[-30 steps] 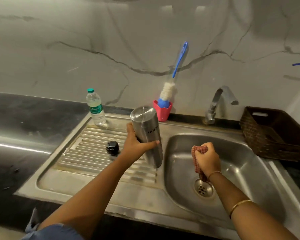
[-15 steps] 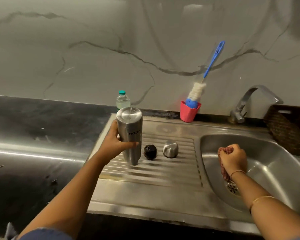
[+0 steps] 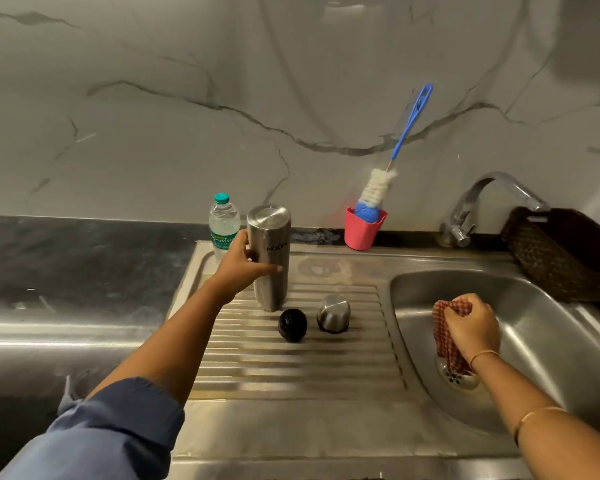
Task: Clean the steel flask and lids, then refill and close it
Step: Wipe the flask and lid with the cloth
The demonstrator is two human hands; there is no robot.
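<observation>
L hand point(image 3: 243, 268) grips flask point(image 3: 271, 258), inverted on drainboard point(image 3: 291, 368) near lids point(image 3: 334, 313); R hand point(image 3: 471, 327) clutches cloth point(image 3: 445, 337) over sink point(image 3: 551, 341). Flask should sit flat across ridges before release, else it may tip.

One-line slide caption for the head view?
Left hand holds the steel flask mouth-down on the drainboard behind the black lid and steel lid; right hand grips a checked cloth over the sink.

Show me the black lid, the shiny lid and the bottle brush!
black lid point(image 3: 292, 324): head view, on its rounded top.
steel lid point(image 3: 334, 312): head view, on its shiny dome.
bottle brush point(image 3: 376, 188): head view, on its white bristles.
</observation>
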